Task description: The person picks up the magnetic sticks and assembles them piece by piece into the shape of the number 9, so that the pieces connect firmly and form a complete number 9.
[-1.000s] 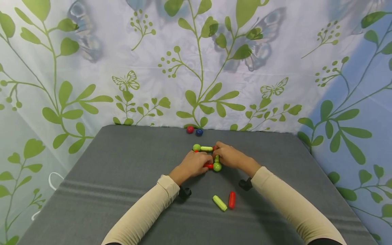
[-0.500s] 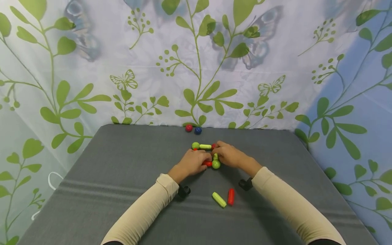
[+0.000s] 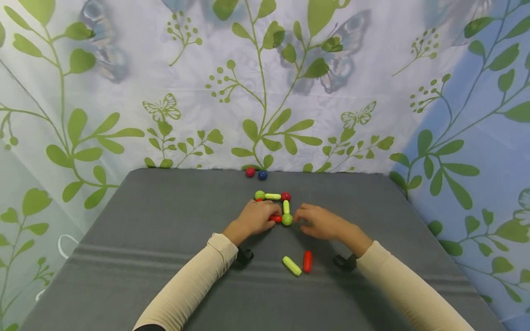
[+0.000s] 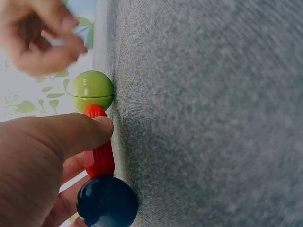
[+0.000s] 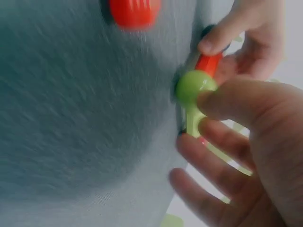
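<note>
My left hand (image 3: 255, 217) pinches a red rod (image 4: 100, 158) between thumb and fingers; the rod lies between a green ball (image 4: 92, 91) and a dark blue ball (image 4: 107, 202). In the head view, a yellow-green rod (image 3: 286, 207) joins that green ball (image 3: 287, 219) to a red ball (image 3: 285, 196), and another yellow-green rod (image 3: 273, 196) runs from there to a second green ball (image 3: 259, 195). Just right of the near green ball, my right hand (image 3: 325, 222) is held with fingers parted and nothing between them. My left hand hides part of the shape.
Nearer on the grey table (image 3: 165, 257) lie a loose yellow-green rod (image 3: 291, 266) and a loose red rod (image 3: 308, 262). At the back edge sit a red ball (image 3: 250, 172) and a blue ball (image 3: 262, 175). A patterned curtain (image 3: 186, 92) hangs behind.
My right hand has let go of the right-hand side of the shape and moved right and nearer, uncovering the red ball and yellow-green rod. My left hand stays on the red rod.
</note>
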